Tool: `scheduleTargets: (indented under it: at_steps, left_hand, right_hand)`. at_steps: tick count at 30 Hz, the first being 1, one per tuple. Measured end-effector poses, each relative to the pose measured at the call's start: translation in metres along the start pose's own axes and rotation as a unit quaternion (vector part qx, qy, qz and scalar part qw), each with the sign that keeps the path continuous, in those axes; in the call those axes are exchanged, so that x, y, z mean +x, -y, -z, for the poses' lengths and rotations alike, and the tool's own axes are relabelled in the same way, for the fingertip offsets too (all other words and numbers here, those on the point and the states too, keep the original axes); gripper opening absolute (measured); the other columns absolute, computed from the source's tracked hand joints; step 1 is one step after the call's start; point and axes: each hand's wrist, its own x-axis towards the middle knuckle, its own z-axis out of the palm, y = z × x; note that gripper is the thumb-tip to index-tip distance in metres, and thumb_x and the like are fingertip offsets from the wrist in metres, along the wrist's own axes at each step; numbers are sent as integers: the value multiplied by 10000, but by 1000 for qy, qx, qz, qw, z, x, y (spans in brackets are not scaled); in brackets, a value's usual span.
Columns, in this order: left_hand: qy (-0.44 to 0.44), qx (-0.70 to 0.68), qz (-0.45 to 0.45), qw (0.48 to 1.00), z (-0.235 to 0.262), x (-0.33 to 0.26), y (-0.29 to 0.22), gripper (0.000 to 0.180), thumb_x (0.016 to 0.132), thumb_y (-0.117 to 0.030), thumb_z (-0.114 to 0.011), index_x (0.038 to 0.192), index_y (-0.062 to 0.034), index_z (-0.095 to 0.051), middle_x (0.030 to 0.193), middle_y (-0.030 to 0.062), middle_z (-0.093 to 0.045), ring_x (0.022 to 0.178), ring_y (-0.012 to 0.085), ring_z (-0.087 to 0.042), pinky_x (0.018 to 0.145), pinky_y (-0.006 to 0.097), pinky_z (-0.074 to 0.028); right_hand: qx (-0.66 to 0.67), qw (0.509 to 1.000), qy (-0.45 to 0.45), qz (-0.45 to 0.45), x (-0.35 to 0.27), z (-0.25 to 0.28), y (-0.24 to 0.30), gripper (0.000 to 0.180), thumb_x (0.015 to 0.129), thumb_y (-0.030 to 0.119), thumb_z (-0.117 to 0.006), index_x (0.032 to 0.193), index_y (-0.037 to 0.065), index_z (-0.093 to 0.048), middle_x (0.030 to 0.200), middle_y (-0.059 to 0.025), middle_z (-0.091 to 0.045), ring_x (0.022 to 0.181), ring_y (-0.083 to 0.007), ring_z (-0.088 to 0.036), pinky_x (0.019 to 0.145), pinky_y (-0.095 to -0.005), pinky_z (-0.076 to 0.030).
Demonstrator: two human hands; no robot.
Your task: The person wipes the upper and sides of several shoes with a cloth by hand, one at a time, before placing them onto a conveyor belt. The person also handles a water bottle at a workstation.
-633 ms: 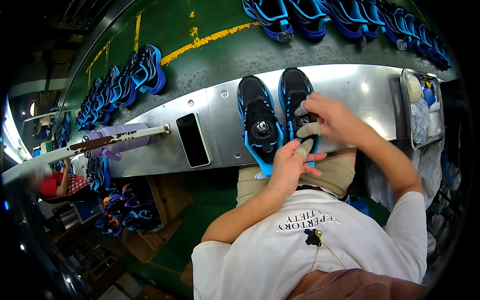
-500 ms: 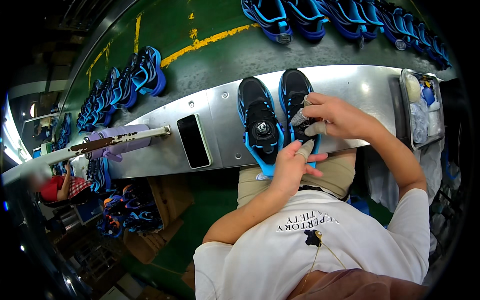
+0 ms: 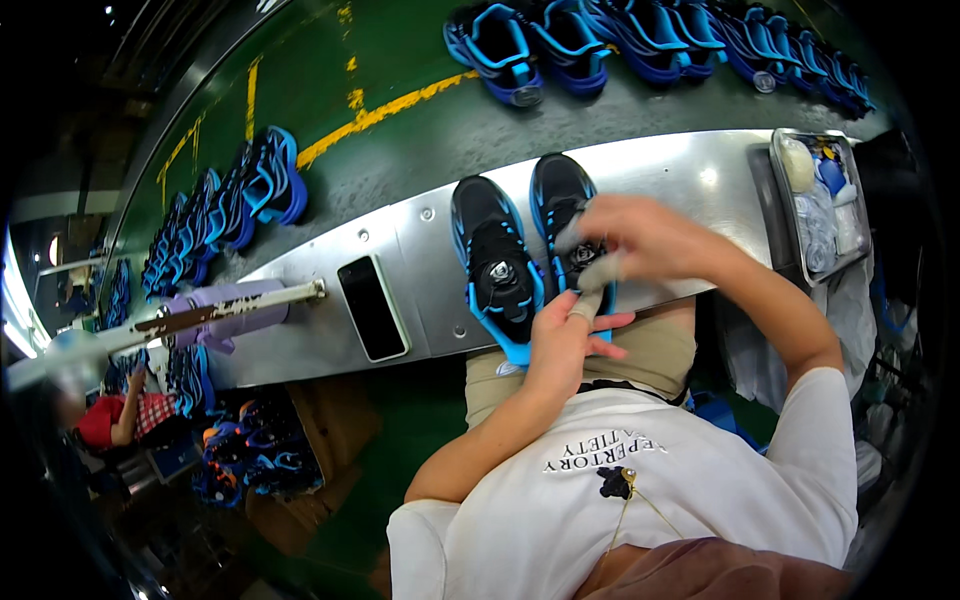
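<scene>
Two black-and-blue sneakers rest side by side on the metal bench, toes pointing away from me. The left sneaker [image 3: 483, 222] has a round lacing dial on its tongue, and nothing touches it. At the heel opening of the right sneaker [image 3: 560, 182], my left hand [image 3: 565, 335] pinches the collar with thumb and forefinger while its other fingers stretch out. My right hand [image 3: 645, 238] hovers over that sneaker's dial [image 3: 583, 254], its fingers smeared by motion. Pale finger covers are on fingers of both hands. Whether the right fingers hold anything is hidden by the blur.
On the metal bench [image 3: 690, 165] lie a phone [image 3: 370, 308] and a lilac bottle [image 3: 235, 310] behind a worn metal bar [image 3: 245, 304]. A tray [image 3: 860, 215] of small items sits right. Rows of sneakers [image 3: 575, 50] stand beyond; a co-worker [image 3: 115, 415] is far left.
My right hand has lifted slightly off the right sneaker, uncovering its dial. The left hand keeps its place at the heel. The whole view has shifted a little.
</scene>
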Motion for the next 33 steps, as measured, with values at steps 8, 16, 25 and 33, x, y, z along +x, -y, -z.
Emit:
scheduleTargets:
  at_steps: [8, 16, 25, 33]
  left_hand:
    - [11, -6, 8, 1000, 4, 5, 6, 319, 943, -46, -394, 1222, 91, -463, 1183, 170, -548, 996, 346, -646, 506, 318, -587]
    - [52, -40, -9, 998, 14, 11, 11, 284, 964, -94, -447, 1189, 68, -508, 1145, 157, -572, 974, 317, -657, 511, 311, -583]
    - [41, 11, 23, 999, 8, 8, -4, 300, 972, -152, -458, 1202, 37, -498, 1081, 167, -608, 839, 256, -665, 545, 310, -549]
    - [-124, 553, -384, 729, 40, -11, -77, 267, 802, -104, -704, 1045, -6, -654, 878, 25, -580, 654, 98, -454, 595, 226, -377]
  right_hand:
    - [7, 1000, 20, -22, 9, -15, -25, 274, 679, 123, -674, 889, -14, -560, 841, -120, -479, 668, -267, -502, 595, -358, -414]
    - [45, 999, 13, 5, -10, -6, -12, 280, 745, 117, -710, 971, 3, -589, 929, -92, -487, 778, -223, -519, 688, -338, -431]
    - [-244, 923, -273, 120, -28, -61, -14, 322, 744, 133, -636, 1038, 2, -627, 1043, -125, -597, 1016, -313, -557, 794, -415, -473]
    - [-202, 933, -264, 141, 50, -56, -51, 298, 856, 306, -527, 1058, 142, -672, 990, -170, -601, 895, -343, -575, 775, -439, -461]
